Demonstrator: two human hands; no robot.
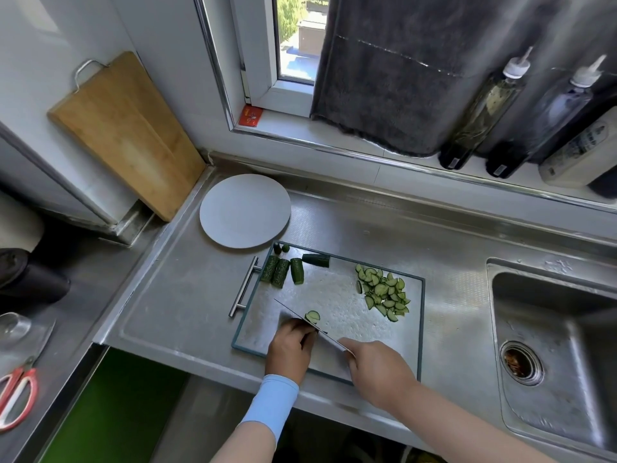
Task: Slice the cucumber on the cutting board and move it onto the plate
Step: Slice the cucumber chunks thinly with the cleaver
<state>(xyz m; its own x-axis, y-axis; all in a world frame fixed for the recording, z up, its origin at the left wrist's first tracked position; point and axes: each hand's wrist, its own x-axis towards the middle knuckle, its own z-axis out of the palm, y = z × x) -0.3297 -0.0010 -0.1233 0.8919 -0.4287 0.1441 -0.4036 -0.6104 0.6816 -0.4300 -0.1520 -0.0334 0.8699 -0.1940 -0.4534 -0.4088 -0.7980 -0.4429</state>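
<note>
We are counting two hands, the left hand [290, 349] and the right hand [377, 369], and one knife [329, 338]. We are seeing one plate [245, 210] and two boards: one clear cutting board [334, 295] on the surface and one wooden cutting board [127, 135] against the wall. On the clear one we are finding four long cucumber pieces [280, 274], two small end stubs [277, 248], what look like two half-round slices [313, 316] by the blade, and one heap of slices [384, 292] too crowded to count. On the sill we are counting three bottles: a greenish bottle [480, 111], a dark bottle [541, 118] and a white bottle [581, 148]. We are also counting one towel [400, 78], one sink [551, 329] and one pair of scissors [16, 392].
</note>
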